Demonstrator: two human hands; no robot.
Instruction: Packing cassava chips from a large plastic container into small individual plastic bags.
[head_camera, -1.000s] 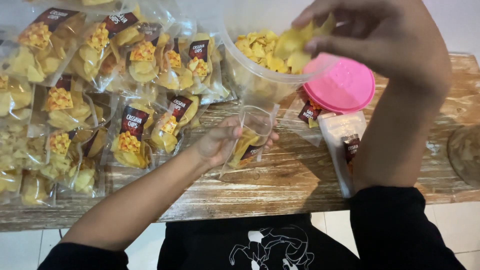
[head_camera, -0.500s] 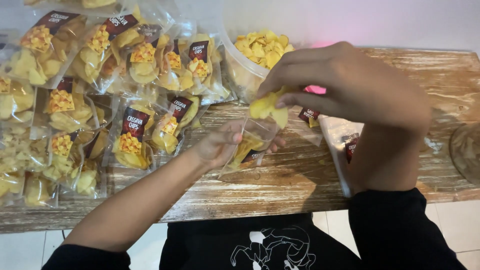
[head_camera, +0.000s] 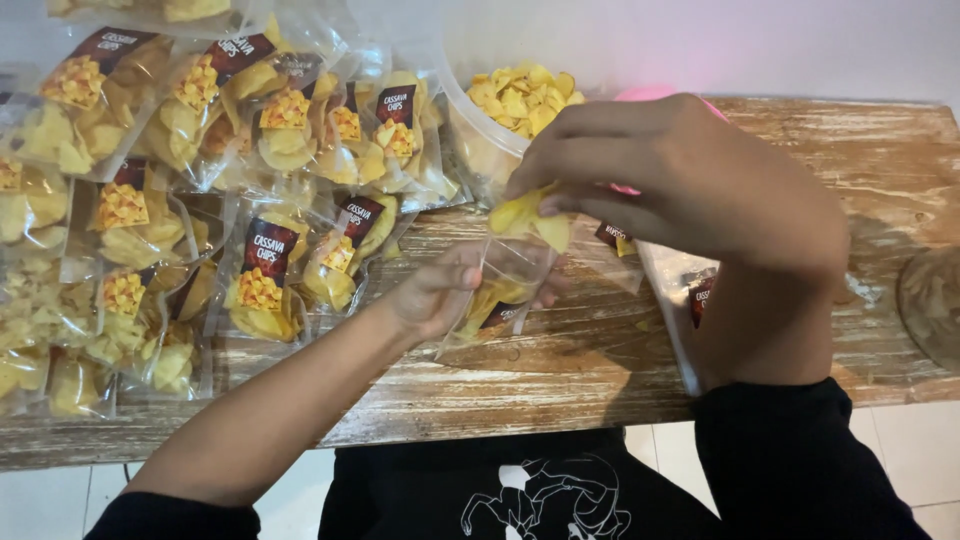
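On the wooden table (head_camera: 800, 130), filled chip packets (head_camera: 200, 200) are piled at the left. Behind the middle stands a tub of chips (head_camera: 500, 120). In front of it, the left hand (head_camera: 440, 290) holds an open pouch (head_camera: 505, 285), with the right hand (head_camera: 680, 170) and its chips (head_camera: 530, 215) just above the pouch's mouth.

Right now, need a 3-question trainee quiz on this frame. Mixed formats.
1. True or false: the right hand is empty.
2. Which hand holds the small clear pouch open? A) left hand B) right hand
3. Fill in: the clear tub behind the hands holds yellow ____.

Key
1. False: it pinches yellow chips at the pouch mouth.
2. A
3. chips; filled packets lie piled to the left on the wooden table.
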